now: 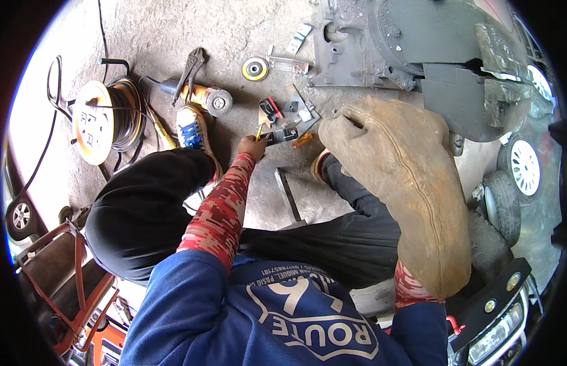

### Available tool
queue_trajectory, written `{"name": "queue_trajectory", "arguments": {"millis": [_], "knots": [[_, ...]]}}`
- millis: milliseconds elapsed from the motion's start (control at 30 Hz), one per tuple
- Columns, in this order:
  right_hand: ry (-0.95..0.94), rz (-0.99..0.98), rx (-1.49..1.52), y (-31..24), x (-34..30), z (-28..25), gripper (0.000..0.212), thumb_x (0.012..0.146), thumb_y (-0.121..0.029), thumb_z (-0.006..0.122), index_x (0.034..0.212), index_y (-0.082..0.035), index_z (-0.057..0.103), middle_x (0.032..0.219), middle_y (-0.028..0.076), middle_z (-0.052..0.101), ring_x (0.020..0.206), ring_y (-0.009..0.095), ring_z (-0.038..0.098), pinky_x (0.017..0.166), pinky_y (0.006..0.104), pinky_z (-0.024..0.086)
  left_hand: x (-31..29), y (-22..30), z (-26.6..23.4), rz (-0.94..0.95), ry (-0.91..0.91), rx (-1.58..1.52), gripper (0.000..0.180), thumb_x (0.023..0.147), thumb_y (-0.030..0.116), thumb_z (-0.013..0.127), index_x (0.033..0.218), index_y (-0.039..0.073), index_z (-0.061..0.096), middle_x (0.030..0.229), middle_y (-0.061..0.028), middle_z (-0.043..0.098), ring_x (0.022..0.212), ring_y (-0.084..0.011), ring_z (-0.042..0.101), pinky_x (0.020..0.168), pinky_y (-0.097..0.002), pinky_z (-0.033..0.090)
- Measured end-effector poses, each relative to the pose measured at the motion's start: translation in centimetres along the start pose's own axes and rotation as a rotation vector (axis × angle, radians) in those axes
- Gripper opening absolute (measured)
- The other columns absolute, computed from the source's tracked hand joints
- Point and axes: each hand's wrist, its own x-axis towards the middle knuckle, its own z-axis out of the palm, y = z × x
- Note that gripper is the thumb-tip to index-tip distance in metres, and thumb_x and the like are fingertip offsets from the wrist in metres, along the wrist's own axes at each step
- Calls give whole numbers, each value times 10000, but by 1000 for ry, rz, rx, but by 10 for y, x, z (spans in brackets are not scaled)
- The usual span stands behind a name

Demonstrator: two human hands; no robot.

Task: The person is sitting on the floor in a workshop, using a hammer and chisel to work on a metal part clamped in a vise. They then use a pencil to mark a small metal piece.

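Note:
My left hand (252,147), bare beyond a red camouflage sleeve, is closed low over the floor between my feet. A thin yellow stick (259,130) pokes up from its fingers. A dark flat metal piece (280,135) reaches rightward from beside them; whether the hand also grips it is unclear. Close by lie a red and black item (270,108), an orange-handled tool (302,140) and an angled metal plate (305,114). A large tan leather glove (411,177) covers my right hand and forearm. It hides the fingers, near a big grey metal part (363,49).
An orange angle grinder (204,96) and locking pliers (191,72) lie by my left shoe (192,131). Farther left stands a cable reel (92,122). A yellow-centred disc (255,68) sits ahead, and a metal bar (288,194) between my legs. Wheels (524,161) are at right.

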Motion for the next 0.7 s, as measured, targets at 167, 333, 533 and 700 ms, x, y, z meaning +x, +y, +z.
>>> {"name": "queue_trajectory", "arguments": {"millis": [167,333,533,700], "knots": [[17,1,37,5,0,5,327,868,-324,480,916,-124,735,880,128,721,831,324,703,756,430,549,-7,-2,15,91,18,217,395,822,409,668,982,56,746,942,-213,725,928,-371,703,847,-458,541],[30,3,63,10,-1,9,325,871,-322,487,932,-119,733,897,134,721,849,325,702,772,430,547,-16,13,18,82,214,194,432,812,455,680,1030,86,738,978,-222,714,955,-402,684,883,-461,531],[43,-3,101,17,-4,16,323,874,-321,494,950,-114,730,918,141,720,870,326,701,791,431,545,22,39,21,27,366,-101,473,796,463,705,1007,40,725,976,-243,709,973,-409,684,882,-468,526],[47,-3,137,23,-2,19,322,876,-320,501,965,-109,727,936,147,719,888,327,701,806,432,544,52,44,42,-55,483,-262,431,745,375,788,983,22,722,937,-208,732,942,-361,708,871,-436,533]]}}
